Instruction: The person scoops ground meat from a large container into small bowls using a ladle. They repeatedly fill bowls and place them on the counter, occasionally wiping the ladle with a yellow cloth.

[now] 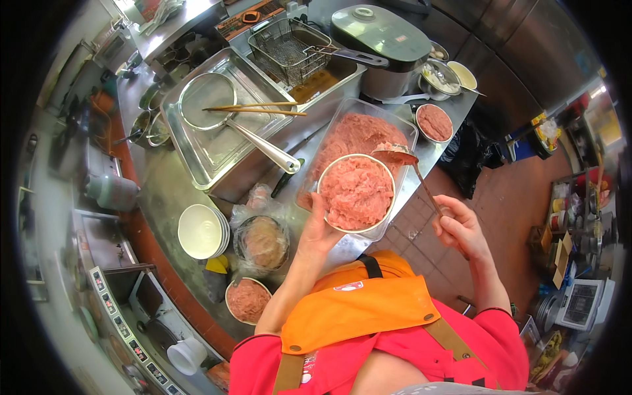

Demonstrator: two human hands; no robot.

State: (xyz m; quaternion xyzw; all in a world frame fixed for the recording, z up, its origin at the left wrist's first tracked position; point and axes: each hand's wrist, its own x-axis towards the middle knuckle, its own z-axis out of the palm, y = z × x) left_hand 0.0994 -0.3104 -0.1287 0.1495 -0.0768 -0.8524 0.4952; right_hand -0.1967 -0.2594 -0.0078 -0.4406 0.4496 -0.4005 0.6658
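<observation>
My left hand (318, 224) grips a white bowl heaped with raw minced meat (356, 193), its thumb against the near left side. In my right hand (456, 224) is the handle of a spoon or small ladle (423, 183). The tool's bowl carries some mince and sits at the far right rim of the held bowl. Beneath and behind is a clear plastic tub (412, 129) with a large mass of minced meat (365, 131) in it. The held bowl hides the tub's near part.
Left of the tub stand stacked white bowls (201, 232), a plastic-wrapped bowl (264, 242) and a bowl of mince (248, 300). Another mince bowl (434, 123) is right. Behind are a steel tray (197, 160) with strainer and chopsticks, a fryer basket (289, 49) and a rice cooker (380, 34).
</observation>
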